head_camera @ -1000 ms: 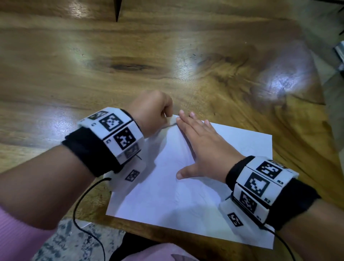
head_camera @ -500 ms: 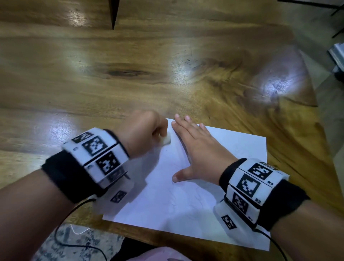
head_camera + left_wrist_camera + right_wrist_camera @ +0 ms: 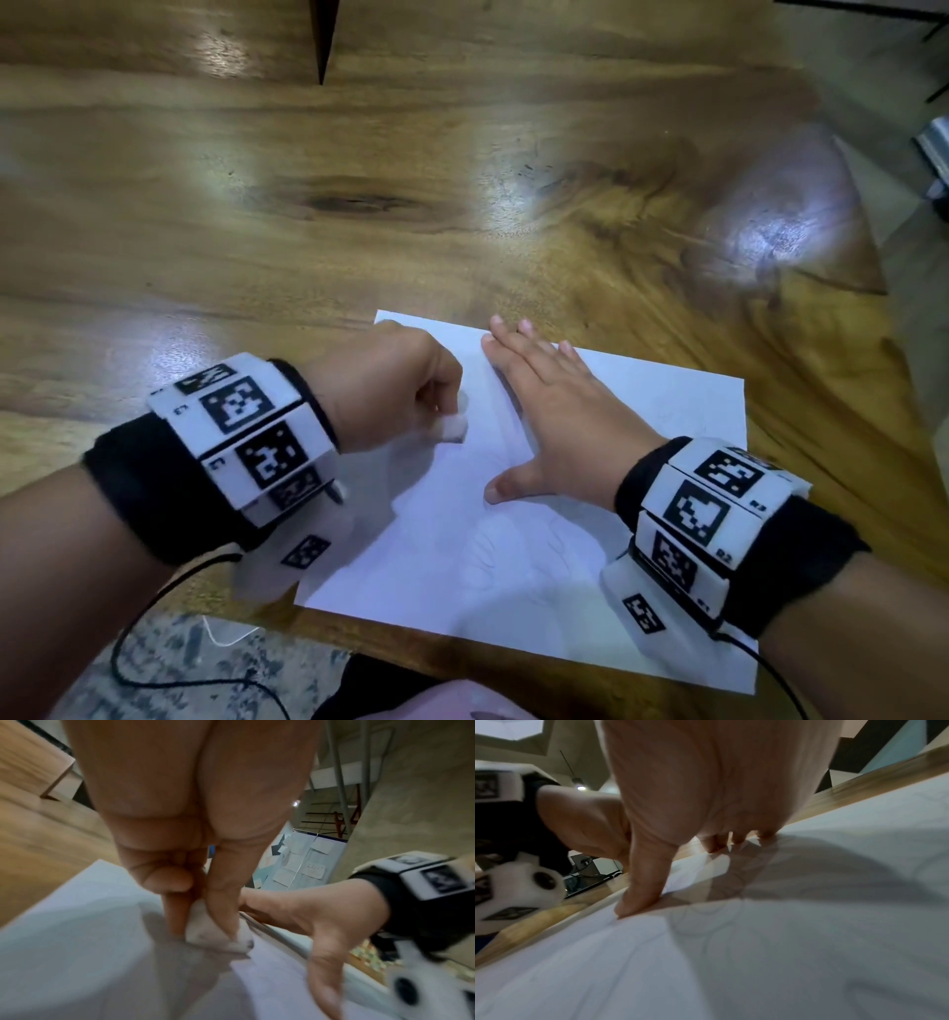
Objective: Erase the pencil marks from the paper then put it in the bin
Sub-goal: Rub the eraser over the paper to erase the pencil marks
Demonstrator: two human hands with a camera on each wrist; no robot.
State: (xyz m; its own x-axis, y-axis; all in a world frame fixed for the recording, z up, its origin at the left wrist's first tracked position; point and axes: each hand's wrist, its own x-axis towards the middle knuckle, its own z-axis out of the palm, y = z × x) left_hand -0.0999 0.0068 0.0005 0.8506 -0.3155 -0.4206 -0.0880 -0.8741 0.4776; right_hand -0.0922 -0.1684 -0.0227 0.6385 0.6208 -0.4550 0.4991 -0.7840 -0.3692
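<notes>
A white sheet of paper (image 3: 642,426) with faint pencil marks lies on the wooden table near its front edge. My left hand (image 3: 390,390) pinches a small white eraser (image 3: 454,426) and presses it on the paper's upper left part. In the left wrist view the eraser (image 3: 216,937) sits between thumb and fingers, its smudged tip on the paper (image 3: 77,953). My right hand (image 3: 554,426) lies flat on the sheet with straight fingers, just right of the eraser. The right wrist view shows the right hand's thumb (image 3: 644,882) pressed on the paper (image 3: 808,923).
The wooden table (image 3: 462,205) stretches far ahead and to the left, with a dark gap (image 3: 322,36) at the back. Its right edge drops to a grey floor (image 3: 914,288). A black cable (image 3: 169,683) hangs from my left wrist. No bin is in view.
My left hand has drawn the eraser down the paper toward me, from the sheet's top edge to beside the right hand's knuckles. The right hand stays flat on the sheet.
</notes>
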